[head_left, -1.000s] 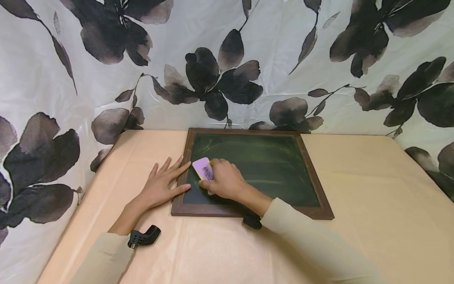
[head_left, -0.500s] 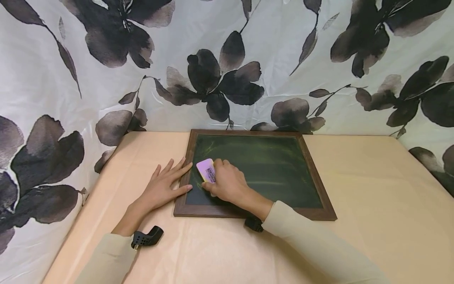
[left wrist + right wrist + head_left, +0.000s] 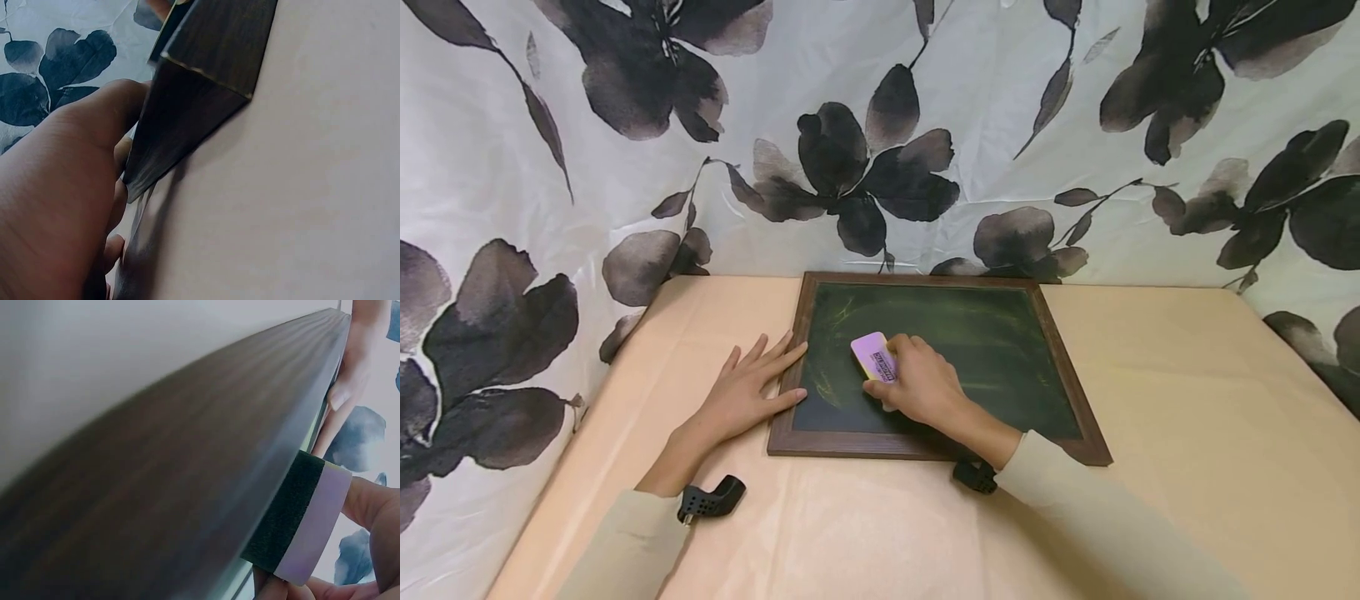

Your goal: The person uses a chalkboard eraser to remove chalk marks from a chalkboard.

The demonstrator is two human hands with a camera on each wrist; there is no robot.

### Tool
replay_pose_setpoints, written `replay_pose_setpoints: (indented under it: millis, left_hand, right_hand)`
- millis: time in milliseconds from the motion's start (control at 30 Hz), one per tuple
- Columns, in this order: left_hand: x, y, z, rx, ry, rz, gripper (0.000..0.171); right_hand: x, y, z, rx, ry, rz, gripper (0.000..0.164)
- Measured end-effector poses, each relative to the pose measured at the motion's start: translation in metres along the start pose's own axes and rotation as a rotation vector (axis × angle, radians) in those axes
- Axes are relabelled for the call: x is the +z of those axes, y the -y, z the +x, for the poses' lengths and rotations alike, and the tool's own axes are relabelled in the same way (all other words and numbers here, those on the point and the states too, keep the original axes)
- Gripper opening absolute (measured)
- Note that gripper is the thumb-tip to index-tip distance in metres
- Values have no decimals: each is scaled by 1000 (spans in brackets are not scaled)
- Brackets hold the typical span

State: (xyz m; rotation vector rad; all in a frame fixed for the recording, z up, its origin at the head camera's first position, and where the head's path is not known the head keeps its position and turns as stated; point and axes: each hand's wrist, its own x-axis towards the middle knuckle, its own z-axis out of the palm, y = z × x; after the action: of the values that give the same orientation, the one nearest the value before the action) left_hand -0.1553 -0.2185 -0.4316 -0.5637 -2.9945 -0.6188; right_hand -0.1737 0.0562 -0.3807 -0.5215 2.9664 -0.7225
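A chalkboard [image 3: 955,333] in a dark brown wooden frame lies on the table, faint yellowish chalk smears across its green surface. My right hand [image 3: 925,385] grips a chalkboard eraser [image 3: 874,357] by its sides, left of the board's middle. In the right wrist view the eraser [image 3: 315,528] shows a lilac back and a dark felt pad turned toward the board. My left hand [image 3: 741,396] rests with spread fingers at the board's left edge, fingertips on the frame. Up close in the left wrist view, the thumb side of the left hand [image 3: 69,181] lies along the frame's corner [image 3: 200,81].
A peach cloth covers the table [image 3: 1187,400] around the board. Behind it hangs a white curtain [image 3: 985,100] with dark flower prints. Each wrist wears a small black camera, one of them the left wrist camera [image 3: 713,498].
The right hand has moved the eraser to the right, away from the board's left edge. Chalk smears at the lower left are now uncovered. The left hand stays in place on the frame.
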Motion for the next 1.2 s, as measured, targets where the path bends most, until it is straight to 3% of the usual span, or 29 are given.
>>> replay_pose_setpoints:
  millis: [467,733,967,1200]
  left_hand:
    - [0,0,-2,-19,-1,-2,73]
    - [0,0,1,-14,8,-10,73]
    - [-3,0,2,-18,18,-17,74]
    - [-5,0,4,-14,25,-17,74]
  right_hand:
    - [-29,-60,-20,43,-47,23,68]
    - [-51,-98,-34,111,-61,11,70]
    - [-70,-122,-46,143,-65,36,72]
    - [-86,-145,-57,184,-83,-10,71]
